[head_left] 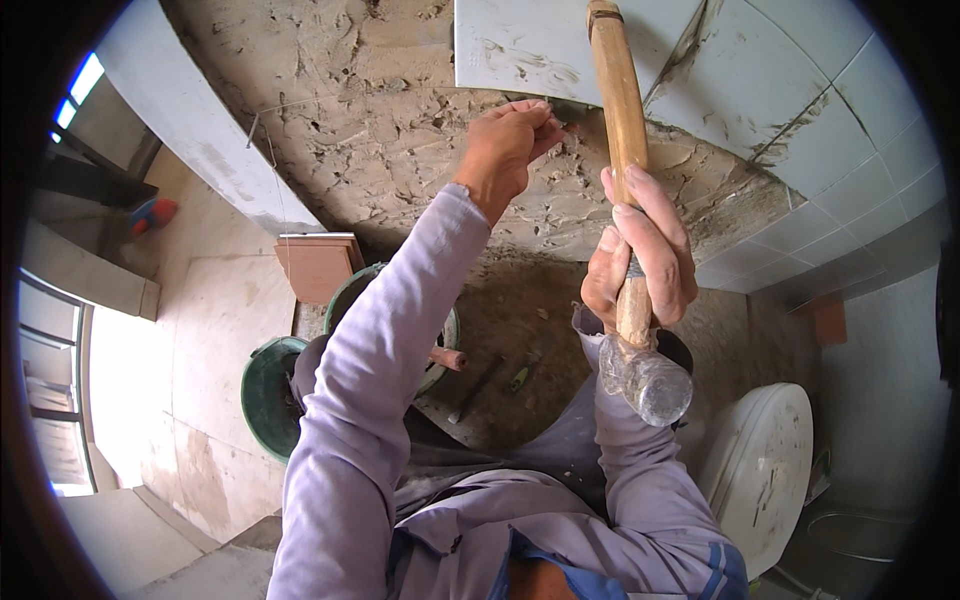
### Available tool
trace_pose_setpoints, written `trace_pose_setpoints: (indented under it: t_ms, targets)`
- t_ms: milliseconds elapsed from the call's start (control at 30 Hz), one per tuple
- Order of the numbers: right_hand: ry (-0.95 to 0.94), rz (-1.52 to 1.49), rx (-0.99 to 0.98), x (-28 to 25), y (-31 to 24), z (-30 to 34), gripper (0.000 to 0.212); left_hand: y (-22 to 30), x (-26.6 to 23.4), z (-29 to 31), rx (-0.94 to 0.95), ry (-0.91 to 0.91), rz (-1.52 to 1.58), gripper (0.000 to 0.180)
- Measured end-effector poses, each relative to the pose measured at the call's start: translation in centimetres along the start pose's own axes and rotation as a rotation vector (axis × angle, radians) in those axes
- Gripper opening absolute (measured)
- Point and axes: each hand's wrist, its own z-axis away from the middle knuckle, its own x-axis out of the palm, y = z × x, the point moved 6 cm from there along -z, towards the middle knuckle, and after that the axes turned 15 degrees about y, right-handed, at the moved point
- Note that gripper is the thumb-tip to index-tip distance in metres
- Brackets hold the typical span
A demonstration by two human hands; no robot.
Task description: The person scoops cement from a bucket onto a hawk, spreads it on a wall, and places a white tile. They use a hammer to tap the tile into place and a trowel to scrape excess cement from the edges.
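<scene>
My right hand [650, 250] is wrapped around the wooden handle of a mallet [624, 90], close to its head. The handle points up and away, and the scuffed, greyish translucent head hangs below my fingers. My left hand [505, 150] is farther forward, its fingers pinched together just below the lower edge of a white wall tile [530, 45]. Whatever lies between those fingertips is hidden or too small to make out. Rough brown mortar [390, 150] covers the wall around my left hand. Smears of mortar mark the tile faces.
Green buckets [270, 400] stand at my left, partly behind my left arm. Reddish-brown tiles [318, 268] lean in a stack by the wall end. A white toilet lid [765, 470] is close on my right. A small green-handled tool [519, 378] lies on the dirty floor.
</scene>
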Motion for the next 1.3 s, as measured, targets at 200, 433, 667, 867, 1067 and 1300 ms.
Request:
trace_pose_setpoints:
  t_ms: [200, 433, 667, 867, 1067, 1300]
  targets:
    - [0.06, -0.029, -0.009, 0.1, 0.1, 0.2, 0.013, -0.1, 0.5, -0.2, 0.004, 0.073, -0.009, 0.006]
    - [0.049, -0.019, 0.073, 0.0, -0.2, 0.6, 0.017, 0.0, 1.1, 0.2, -0.02, 0.069, -0.053, 0.009]
    - [-0.014, 0.137, 0.15, -2.4, -0.7, -0.9, 0.02, 0.1, 1.2, 0.0, -0.048, 0.085, -0.093, 0.008]
    - [-0.516, 0.547, 0.205, -5.9, -1.6, -4.5, 0.031, 0.4, 0.7, 0.3, -0.092, 0.13, -0.174, 0.004]
    - [-0.562, 0.307, 0.547, -4.8, 4.2, 7.7, 0.025, 0.9, 0.1, -0.9, -0.114, 0.105, -0.325, 0.002]
    - [-0.473, 0.272, 0.78, -0.3, 6.3, 10.8, 0.02, 1.0, -0.4, -1.4, -0.088, 0.124, -0.4, 0.005]
